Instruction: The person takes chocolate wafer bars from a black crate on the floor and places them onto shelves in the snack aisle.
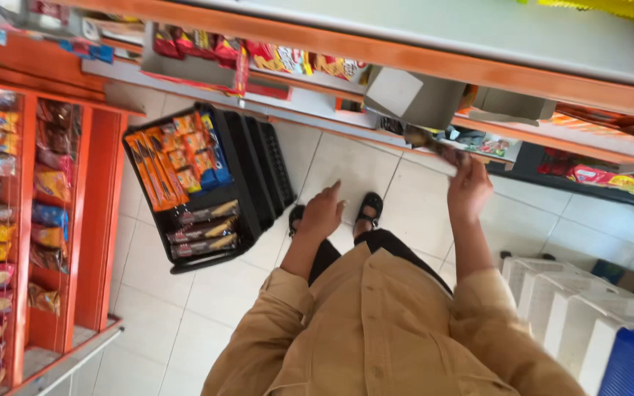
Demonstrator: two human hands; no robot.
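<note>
Tan shirt (383,330), lower centre. Right hand (469,187) — fingers pinching a dark snack packet (427,141) at the shelf's grey display box (412,97), right of centre: stocking step underway. Left hand (322,213) empty, fingers loosely spread, beside black crate (199,183) — likely next source.

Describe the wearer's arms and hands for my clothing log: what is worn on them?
Both arms wear tan, loose sleeves of a buttoned shirt, pushed up to about the elbow, leaving the forearms bare. The left hand and the right hand are bare: no gloves show, and no watch, ring or bracelet can be made out. The sleeve cloth is plain, without pattern or markings.
</note>
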